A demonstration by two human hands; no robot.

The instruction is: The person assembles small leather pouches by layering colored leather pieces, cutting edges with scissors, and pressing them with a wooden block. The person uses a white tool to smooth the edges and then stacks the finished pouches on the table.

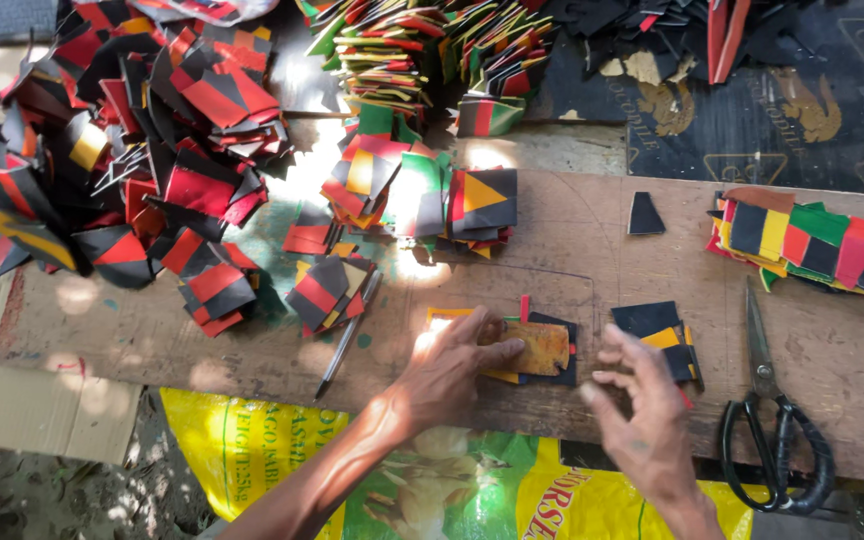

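tan card template flat atop black-yellow piece, perhaps stacked.

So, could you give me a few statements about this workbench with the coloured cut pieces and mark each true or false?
1. The left hand presses a tan cardboard template onto a small stack of pieces. True.
2. The right hand holds the black-handled scissors. False: the scissors lie on the brown wooden board, right of that hand.
3. A dark pen lies left of the left hand. True.
4. A single black trapezoid piece lies on top of the big pile at far left. False: it lies alone on the board.
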